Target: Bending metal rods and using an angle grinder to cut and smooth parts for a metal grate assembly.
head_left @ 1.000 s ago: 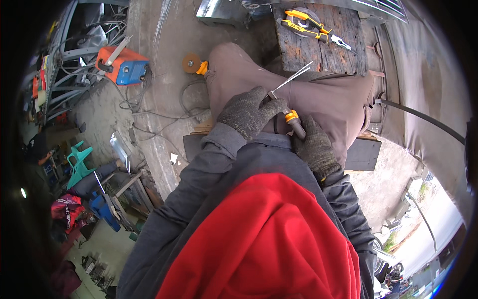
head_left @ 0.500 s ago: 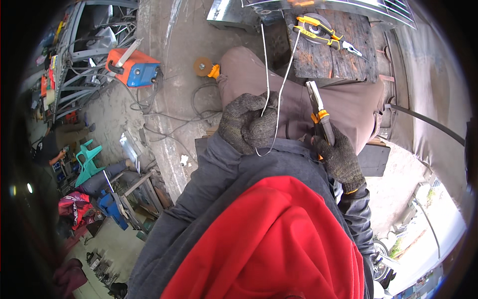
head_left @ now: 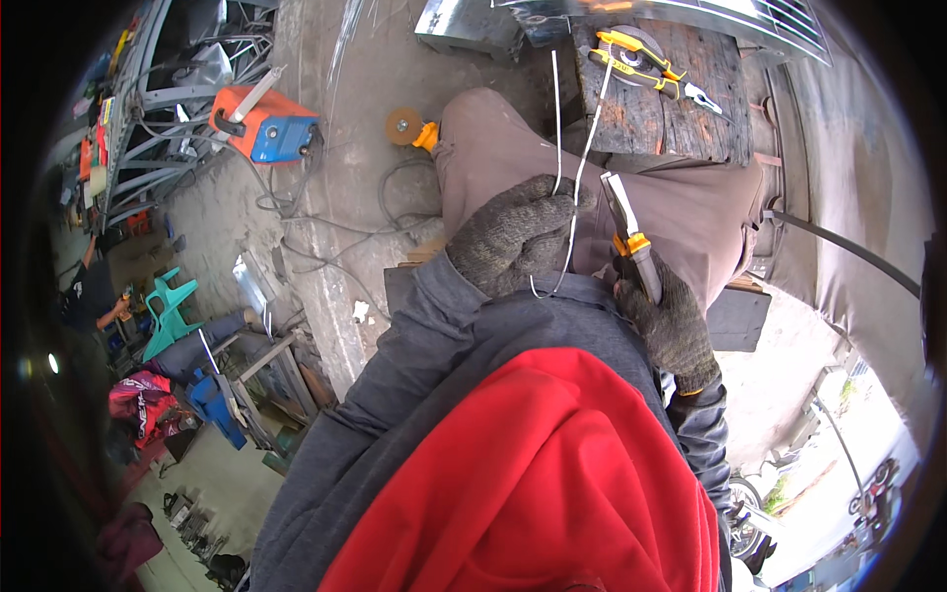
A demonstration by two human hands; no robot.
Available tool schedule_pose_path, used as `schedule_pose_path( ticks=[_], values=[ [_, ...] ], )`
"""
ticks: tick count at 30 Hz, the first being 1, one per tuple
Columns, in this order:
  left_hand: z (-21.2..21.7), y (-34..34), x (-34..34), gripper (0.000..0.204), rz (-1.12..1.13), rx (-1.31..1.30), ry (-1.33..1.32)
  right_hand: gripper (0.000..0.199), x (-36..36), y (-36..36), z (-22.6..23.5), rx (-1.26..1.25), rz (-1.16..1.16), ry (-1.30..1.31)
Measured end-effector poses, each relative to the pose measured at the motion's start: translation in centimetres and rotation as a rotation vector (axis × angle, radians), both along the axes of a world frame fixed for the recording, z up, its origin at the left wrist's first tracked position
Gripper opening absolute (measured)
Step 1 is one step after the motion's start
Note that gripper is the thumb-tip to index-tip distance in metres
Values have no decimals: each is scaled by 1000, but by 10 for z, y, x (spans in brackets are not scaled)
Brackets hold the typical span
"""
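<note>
The gloved left hand (head_left: 515, 235) was clenched around a bent loop of thin wire (head_left: 573, 197), whose ends rose above the fingers toward the wooden bench (head_left: 681, 118). Just beside the wire, the gloved right hand (head_left: 669, 321) gripped orange-handled pliers (head_left: 624, 227), tips upward.

No sign or screen could be made out. At the far left, flat red and yellow packets (head_left: 102, 128) hung beside a grey metal rack (head_left: 158, 128); their printing was too small to read.
</note>
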State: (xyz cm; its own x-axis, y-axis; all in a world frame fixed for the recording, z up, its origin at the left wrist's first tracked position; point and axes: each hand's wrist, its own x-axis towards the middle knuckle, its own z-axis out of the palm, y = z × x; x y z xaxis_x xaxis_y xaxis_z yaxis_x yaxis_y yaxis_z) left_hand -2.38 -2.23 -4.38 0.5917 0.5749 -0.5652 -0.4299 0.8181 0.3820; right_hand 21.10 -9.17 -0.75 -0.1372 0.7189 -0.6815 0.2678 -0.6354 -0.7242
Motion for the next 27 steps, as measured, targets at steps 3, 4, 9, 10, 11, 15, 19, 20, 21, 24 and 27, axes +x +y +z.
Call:
schedule_pose_path(
  ticks=[3,4,9,10,11,15,19,20,21,24,27],
  values=[
    [-9,-2,-2,32,-221,949,479,33,3,-2,1,71,58,-62],
    [-9,2,-3,33,-283,1260,594,34,4,-3,-1,143,101,-105],
    [0,-4,0,33,-294,722,413,46,12,-10,-12,157,130,-130],
    [4,-3,3,33,-230,544,311,50,13,-10,-12,138,121,-136],
    [6,-2,4,33,-166,365,208,50,14,-12,-14,138,124,-138],
    [12,-2,5,33,-163,443,215,56,15,-14,-17,133,74,-74],
    [34,6,9,32,-182,188,120,55,15,-13,-16,172,82,-88],
    [36,7,8,31,-215,179,112,55,15,-12,-14,172,85,-88],
    [34,7,7,31,-212,179,112,55,15,-11,-11,180,92,-83],
    [28,4,5,30,-228,203,117,53,16,-6,-6,238,132,-97],
    [25,2,7,28,-242,389,193,43,17,-6,-5,333,160,-164]
  ],
)
